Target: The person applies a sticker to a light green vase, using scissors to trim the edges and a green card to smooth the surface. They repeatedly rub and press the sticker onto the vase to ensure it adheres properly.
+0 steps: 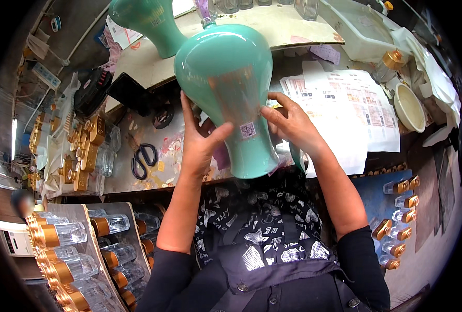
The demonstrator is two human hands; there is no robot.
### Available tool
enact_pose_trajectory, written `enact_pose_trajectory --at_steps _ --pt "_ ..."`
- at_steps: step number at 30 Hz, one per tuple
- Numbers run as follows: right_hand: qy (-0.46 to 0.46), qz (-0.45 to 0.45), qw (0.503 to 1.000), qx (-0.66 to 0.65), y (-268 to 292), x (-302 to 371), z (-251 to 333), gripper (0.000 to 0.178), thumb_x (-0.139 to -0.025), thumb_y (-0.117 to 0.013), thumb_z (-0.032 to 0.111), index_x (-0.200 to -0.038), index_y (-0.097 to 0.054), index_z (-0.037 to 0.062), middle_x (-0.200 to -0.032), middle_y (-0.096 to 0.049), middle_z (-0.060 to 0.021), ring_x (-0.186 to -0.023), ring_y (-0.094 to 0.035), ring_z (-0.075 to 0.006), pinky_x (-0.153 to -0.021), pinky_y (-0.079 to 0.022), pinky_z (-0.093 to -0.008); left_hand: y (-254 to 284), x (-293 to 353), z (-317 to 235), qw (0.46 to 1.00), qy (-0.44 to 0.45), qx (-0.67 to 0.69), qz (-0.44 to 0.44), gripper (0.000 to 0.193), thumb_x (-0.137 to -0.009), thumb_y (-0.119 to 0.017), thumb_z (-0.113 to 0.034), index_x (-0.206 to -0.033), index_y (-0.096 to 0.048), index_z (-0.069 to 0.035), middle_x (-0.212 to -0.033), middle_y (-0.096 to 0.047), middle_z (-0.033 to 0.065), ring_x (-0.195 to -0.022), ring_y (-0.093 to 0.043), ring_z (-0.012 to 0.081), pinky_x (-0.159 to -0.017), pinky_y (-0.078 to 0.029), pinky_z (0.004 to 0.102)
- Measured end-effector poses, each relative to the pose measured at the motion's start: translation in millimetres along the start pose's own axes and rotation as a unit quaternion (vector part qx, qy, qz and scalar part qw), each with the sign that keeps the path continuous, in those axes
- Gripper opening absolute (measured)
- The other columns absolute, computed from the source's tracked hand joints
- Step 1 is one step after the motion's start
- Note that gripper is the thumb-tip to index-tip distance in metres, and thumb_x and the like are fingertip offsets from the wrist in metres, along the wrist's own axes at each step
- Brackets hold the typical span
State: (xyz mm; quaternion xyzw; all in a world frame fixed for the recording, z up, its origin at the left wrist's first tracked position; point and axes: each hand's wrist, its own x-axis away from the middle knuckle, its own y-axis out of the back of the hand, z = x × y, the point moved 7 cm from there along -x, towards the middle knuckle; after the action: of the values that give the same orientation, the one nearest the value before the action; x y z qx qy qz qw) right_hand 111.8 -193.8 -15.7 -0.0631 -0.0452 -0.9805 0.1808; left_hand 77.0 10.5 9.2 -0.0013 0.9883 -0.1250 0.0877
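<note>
A large glossy green vase [231, 52] stands between my hands in the middle, broad at the shoulder and narrow toward its foot. On its front are a faint gold print and, lower, a small square code label [247, 130]. My left hand [202, 138] grips the vase's left side, thumb against the front and fingers along the edge. From the right, my right hand [293, 122] holds it, thumb at the front near the label. Some fingertips are hidden behind the vase.
Another green vase [150, 23] stands behind on a raised board [283, 34]. Scissors [144, 161] lie left on the littered bench. Printed sticker sheets [345, 114] and a cream bowl [410, 107] lie right. Gold-capped glass bottles [64, 234] crowd racks lower left; others [400, 216] are lower right.
</note>
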Motion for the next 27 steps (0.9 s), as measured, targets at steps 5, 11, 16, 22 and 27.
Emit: enact_pose_trajectory --at_steps 5,11,16,22,27 --pt "0.02 -0.061 0.994 0.092 3.4 -7.5 14.6 0.084 -0.08 -0.074 0.057 -0.133 -0.052 -0.0055 -0.079 -0.066 -0.0094 -0.073 -0.064 -0.017 -0.069 -0.05 -0.0308 0.3 -8.7 -10.3 0.999 -0.017 -0.028 -0.04 0.127 -0.075 -0.089 -0.019 -0.161 0.004 -0.014 -0.154 -0.03 0.0197 -0.134 -0.045 0.0331 -0.105 -0.046 0.043" --pt "0.03 -0.051 0.998 0.03 4.3 -13.1 7.2 0.085 -0.08 -0.074 0.057 -0.132 -0.051 -0.0058 -0.084 -0.067 -0.0131 -0.08 -0.066 -0.0201 -0.075 -0.051 -0.0326 1.5 -11.1 -11.2 0.998 -0.016 -0.049 -0.035 0.128 -0.074 -0.091 -0.023 -0.161 0.003 -0.013 -0.154 -0.03 0.0203 -0.134 -0.046 0.033 -0.104 -0.047 0.0421" --pt "0.031 -0.061 0.996 0.053 9.2 -13.5 12.6 0.085 -0.082 -0.071 0.06 -0.132 -0.051 -0.0058 -0.084 -0.066 -0.013 -0.081 -0.065 -0.021 -0.076 -0.051 -0.0346 11.3 -13.9 -8.5 0.998 -0.033 -0.009 -0.043 0.128 -0.075 -0.09 -0.023 -0.161 0.004 -0.013 -0.156 -0.028 0.0198 -0.137 -0.043 0.0341 -0.107 -0.043 0.0431" --pt "0.039 -0.096 0.992 0.074 12.2 -19.9 11.6 0.088 -0.082 -0.067 0.066 -0.132 -0.051 -0.0056 -0.08 -0.064 -0.0108 -0.077 -0.063 -0.0171 -0.071 -0.049 -0.0322 -0.3 -16.3 -16.3 0.995 -0.031 -0.087 -0.047 0.129 -0.075 -0.089 -0.024 -0.161 0.006 -0.013 -0.157 -0.028 0.0196 -0.139 -0.039 0.0335 -0.108 -0.042 0.0422" --pt "0.038 -0.064 0.997 -0.001 5.9 -14.8 5.8 0.092 -0.08 -0.07 0.065 -0.134 -0.049 -0.0067 -0.077 -0.062 -0.0087 -0.074 -0.061 -0.0169 -0.068 -0.049 -0.0313 0.4 -9.9 -14.4 0.995 -0.028 -0.077 -0.049 0.131 -0.074 -0.09 -0.026 -0.161 0.008 -0.015 -0.158 -0.026 0.0195 -0.139 -0.039 0.0335 -0.107 -0.043 0.0436"
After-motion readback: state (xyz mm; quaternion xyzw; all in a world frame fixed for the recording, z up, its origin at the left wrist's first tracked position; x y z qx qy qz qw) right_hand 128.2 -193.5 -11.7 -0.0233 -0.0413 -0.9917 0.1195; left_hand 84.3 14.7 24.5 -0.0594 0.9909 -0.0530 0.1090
